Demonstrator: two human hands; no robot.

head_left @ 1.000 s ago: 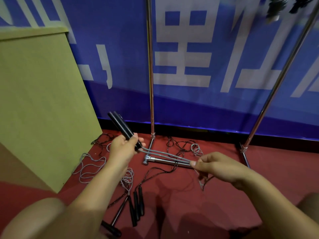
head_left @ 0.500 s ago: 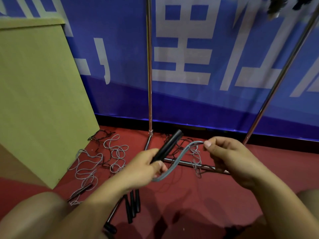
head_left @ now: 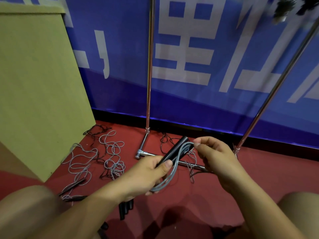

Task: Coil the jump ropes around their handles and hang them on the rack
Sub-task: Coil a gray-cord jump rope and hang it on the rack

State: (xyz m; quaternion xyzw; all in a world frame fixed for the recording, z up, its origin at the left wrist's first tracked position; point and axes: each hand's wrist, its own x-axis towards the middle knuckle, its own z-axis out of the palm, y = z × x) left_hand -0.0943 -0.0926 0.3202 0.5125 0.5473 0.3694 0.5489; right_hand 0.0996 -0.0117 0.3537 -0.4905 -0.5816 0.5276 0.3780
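My left hand grips a pair of black jump-rope handles that point up and to the right. The grey rope loops from below my left palm up along the handles. My right hand pinches the top of that loop at the handles' far end. The chrome rack's left post and right post rise in front of me, and its base bar lies on the floor behind my hands.
Loose grey ropes and black ropes sprawl on the red floor at the left. More black handles lie under my left forearm. A yellow-green cabinet stands at the left, and a blue banner covers the wall. Dark bundles hang at the top right.
The handles swung from pointing up-left to pointing up-right. The rope went from stretched straight between my hands to looped along the handles, and my right hand closed in on their tip.
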